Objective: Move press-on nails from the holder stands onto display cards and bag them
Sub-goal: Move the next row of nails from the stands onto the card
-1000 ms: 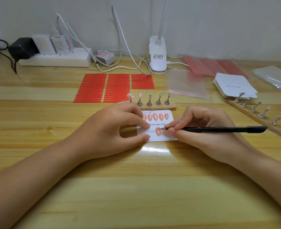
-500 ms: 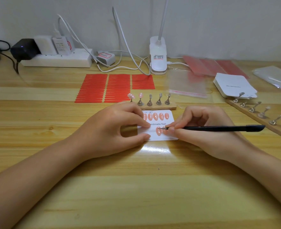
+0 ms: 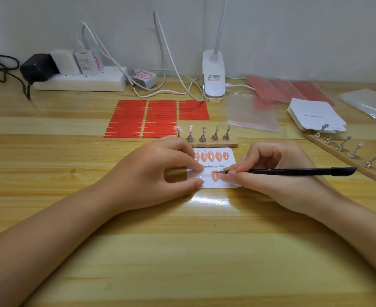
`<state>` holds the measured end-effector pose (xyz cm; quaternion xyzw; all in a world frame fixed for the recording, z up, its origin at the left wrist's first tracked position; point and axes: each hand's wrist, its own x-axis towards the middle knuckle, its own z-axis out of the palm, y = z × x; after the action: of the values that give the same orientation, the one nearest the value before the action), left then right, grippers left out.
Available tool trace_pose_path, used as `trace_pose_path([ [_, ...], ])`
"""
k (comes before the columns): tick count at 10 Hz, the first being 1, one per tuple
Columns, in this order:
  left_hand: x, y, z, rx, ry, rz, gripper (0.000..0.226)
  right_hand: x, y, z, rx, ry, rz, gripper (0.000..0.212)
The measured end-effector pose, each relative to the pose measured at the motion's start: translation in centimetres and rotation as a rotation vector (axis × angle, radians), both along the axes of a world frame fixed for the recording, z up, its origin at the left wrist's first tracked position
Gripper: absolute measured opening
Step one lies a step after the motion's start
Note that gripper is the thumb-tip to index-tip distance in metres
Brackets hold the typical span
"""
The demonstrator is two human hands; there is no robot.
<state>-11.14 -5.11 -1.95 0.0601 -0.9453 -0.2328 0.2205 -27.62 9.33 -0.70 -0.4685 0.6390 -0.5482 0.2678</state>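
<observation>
A white display card lies on the table with several peach nails in its top row and two in the lower row. My left hand pinches the card's left edge between thumb and forefinger. My right hand grips a black tool whose tip touches a lower-row nail. Just behind the card, a wooden holder stand carries two pink nails at its left end; its other metal pegs are bare. A second stand at the right has bare pegs.
Red adhesive strip sheets lie behind the stand. Clear bags and a stack of white cards sit at the back right, more bags at the far right. A power strip, cables and a lamp clamp line the wall.
The tool tip has shifted slightly along the lower row of the card. Both hands stay in place on the card.
</observation>
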Motion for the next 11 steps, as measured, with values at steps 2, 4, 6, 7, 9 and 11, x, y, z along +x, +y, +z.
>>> trace_pose_path([
  [2, -0.06, -0.07, -0.02, 0.011, 0.0, -0.001, 0.036, -0.25, 0.27, 0.0, 0.02, 0.003, 0.009, 0.019],
  [4, -0.01, -0.09, -0.01, 0.004, -0.005, 0.001, 0.036, -0.22, 0.37, 0.28, 0.024, -0.02, 0.023, 0.02],
  [6, -0.04, -0.04, 0.02, 0.002, -0.004, 0.006, 0.036, 0.02, 0.35, 0.48, 0.022, -0.002, 0.023, 0.019],
  [7, -0.04, -0.05, 0.0, -0.004, -0.003, 0.002, 0.035, 0.06, 0.38, 0.44, 0.017, 0.003, 0.022, 0.022],
  [9, -0.02, -0.03, -0.05, 0.0, -0.002, 0.009, 0.035, -0.1, 0.27, 0.23, 0.011, -0.003, 0.033, 0.022],
  [11, -0.05, -0.02, -0.02, 0.005, -0.008, 0.005, 0.036, -0.33, 0.3, 0.05, 0.026, 0.027, 0.044, 0.014],
])
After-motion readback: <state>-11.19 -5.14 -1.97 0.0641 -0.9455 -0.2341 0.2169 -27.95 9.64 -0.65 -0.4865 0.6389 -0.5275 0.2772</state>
